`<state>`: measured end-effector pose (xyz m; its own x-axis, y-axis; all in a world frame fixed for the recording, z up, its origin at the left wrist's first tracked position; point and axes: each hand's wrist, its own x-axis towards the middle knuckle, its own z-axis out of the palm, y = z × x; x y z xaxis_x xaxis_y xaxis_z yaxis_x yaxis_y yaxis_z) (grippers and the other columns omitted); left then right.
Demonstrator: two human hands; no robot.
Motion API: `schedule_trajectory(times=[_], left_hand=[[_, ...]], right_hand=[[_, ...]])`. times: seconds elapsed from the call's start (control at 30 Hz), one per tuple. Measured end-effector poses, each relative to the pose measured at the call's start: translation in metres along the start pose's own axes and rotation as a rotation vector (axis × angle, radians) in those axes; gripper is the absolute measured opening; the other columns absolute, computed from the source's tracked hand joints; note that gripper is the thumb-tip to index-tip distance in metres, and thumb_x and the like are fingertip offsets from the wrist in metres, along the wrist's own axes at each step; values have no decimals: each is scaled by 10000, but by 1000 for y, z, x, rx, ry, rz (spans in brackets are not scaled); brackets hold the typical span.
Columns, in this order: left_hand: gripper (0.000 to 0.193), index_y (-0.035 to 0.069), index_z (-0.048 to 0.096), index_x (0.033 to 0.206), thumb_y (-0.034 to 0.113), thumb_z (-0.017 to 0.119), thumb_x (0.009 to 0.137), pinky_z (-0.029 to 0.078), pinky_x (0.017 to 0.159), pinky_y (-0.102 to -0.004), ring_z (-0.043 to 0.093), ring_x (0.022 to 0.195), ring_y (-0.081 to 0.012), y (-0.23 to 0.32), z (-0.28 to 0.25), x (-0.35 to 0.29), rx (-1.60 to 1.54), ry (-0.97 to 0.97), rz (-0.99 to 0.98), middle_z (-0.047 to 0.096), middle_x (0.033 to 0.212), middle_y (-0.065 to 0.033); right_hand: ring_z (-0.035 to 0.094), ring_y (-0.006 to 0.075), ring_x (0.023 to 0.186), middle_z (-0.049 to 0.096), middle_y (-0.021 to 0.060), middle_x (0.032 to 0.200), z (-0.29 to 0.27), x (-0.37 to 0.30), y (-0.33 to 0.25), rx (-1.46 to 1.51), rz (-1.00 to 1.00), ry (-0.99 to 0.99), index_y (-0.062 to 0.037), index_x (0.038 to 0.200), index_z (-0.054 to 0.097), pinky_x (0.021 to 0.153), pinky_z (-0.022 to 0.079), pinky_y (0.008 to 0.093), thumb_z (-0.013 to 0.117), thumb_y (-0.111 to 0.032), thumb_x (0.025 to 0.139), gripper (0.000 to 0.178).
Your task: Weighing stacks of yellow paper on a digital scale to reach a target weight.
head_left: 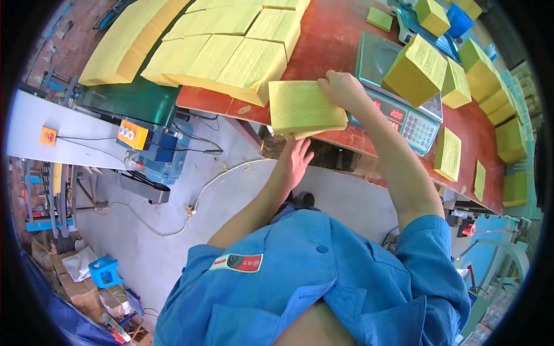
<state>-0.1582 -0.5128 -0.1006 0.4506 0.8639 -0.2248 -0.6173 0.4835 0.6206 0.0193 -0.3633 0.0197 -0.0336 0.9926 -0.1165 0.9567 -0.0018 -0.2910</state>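
A thick stack of yellow paper point(306, 106) is held in front of me at the near edge of the red table. My right hand point(346, 92) grips its far right corner, with the fingers curled at the edge. My left hand point(296, 160) supports the stack from below at its near side; part of those fingers is hidden under it. Just right of the stack stands a digital scale point(418, 128) with a lit red display and a keypad. Another yellow paper stack point(416, 70) sits on the scale's pan.
Large blocks of yellow paper point(231, 57) lie at the far left of the red table point(323, 34). More yellow stacks point(482, 75) line its right side, near a blue cup point(459, 22). At left are an orange control box point(133, 134), cables and a blue stool point(105, 271).
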Motion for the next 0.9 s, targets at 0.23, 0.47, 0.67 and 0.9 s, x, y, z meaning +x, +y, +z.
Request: schedule_trajectory(times=[0.23,0.47,0.67,0.9], left_hand=[[944,126,121,1560,662,533,901,97,1213,-469,86,1508,-284,-3,18,4,-161,58,-16,123,1630,-96],[738,182,256,1524,635,422,965,214,1177,-470,281,1437,-261,28,-3,-22,-150,76,93,328,1549,-53],[773,136,229,1511,486,602,931,349,1100,-442,381,1356,-241,69,9,-23,-58,121,138,409,1455,-95],[607,79,374,1443,239,645,924,435,1051,-395,513,1261,-221,83,0,-8,126,103,26,523,1366,-90]], right_hand=[[616,366,1129,674,172,1177,-2,13,16,69,-328,199,-70,1196,666,978,466,444,511,-540,913,571],[620,368,1108,674,191,1157,-8,-46,-10,152,-81,-307,-39,1159,677,970,462,442,426,-575,942,630],[663,401,972,699,239,967,23,-116,-25,226,152,-73,-37,1134,657,881,490,494,421,-549,962,590],[649,360,1075,672,263,1101,48,-139,10,753,176,-34,2,1241,612,934,489,415,526,-528,937,617]])
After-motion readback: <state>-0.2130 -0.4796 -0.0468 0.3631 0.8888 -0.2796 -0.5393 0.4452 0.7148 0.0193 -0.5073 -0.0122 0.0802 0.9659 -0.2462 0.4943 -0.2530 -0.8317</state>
